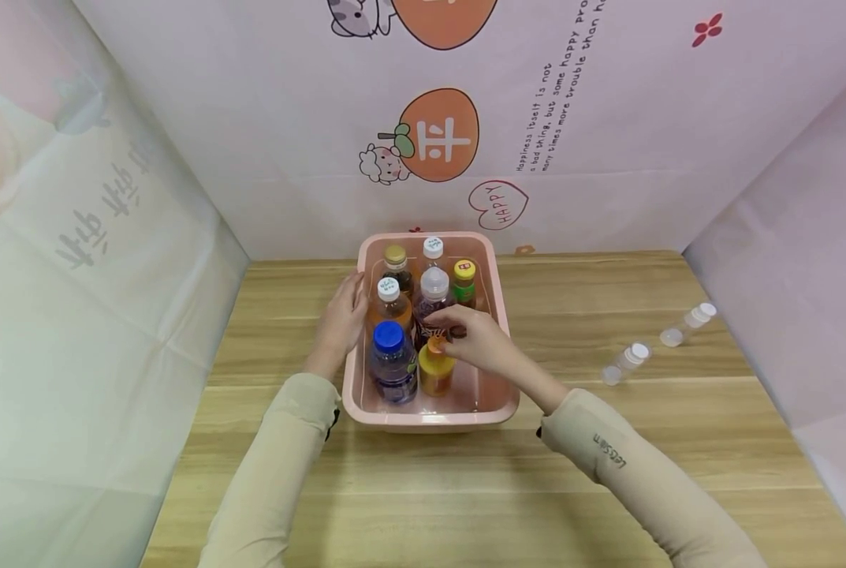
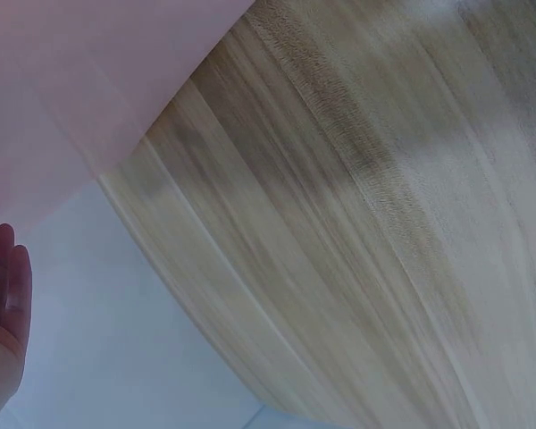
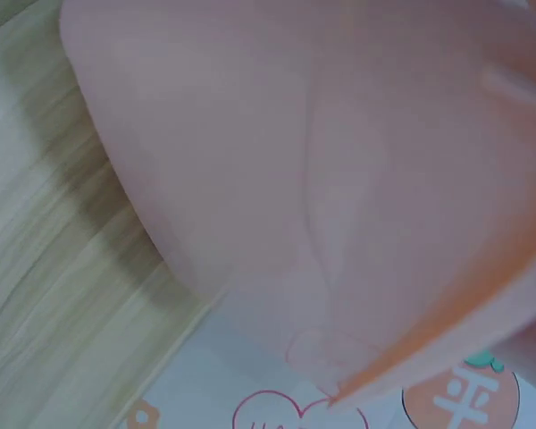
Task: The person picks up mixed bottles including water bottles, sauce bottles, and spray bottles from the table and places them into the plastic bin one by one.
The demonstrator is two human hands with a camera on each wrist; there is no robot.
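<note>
Head view: pink plastic tub (image 1: pixel 430 420) against the table's (image 1: pixel 451 505) back edge, left of that edge's midpoint

Right hand (image 1: pixel 481 341) reaches in over the tub's right rim; thumb and bent fingers pinch the orange cap of a yellow bottle (image 1: pixel 435 376), fingertips partly hidden; bottle upright inside the tub, near the front rim, just right of a blue-capped bottle (image 1: pixel 394 367) in the front left corner

Left hand (image 1: pixel 341 319) lies along the outside of the tub's left rim, fingers straight

Also in the tub: orange-filled bottle with white cap (image 1: pixel 390 309) by the left wall; gold-capped bottle (image 1: pixel 396 270) in the back left corner; second white-capped bottle (image 1: pixel 433 256) by the back wall; yellow-capped bottle with green label (image 1: pixel 464 285) toward the back right corner; dark bottle with translucent domed cap (image 1: pixel 434 300) in the middle, partly behind the right hand

Two small clear bottles with white caps, one nearer (image 1: pixel 627 363) and one farther (image 1: pixel 688 324), near the table's right edge, apart

Left wrist view: left hand at the frame's left border, visible fingers straight and together; tub's pink wall above, wood grain filling the right

Right wrist view: tub's outer wall fills most of it, table at left, printed backdrop (image 3: pixel 205 357) below; cannot tell the fingers' state from here
</note>
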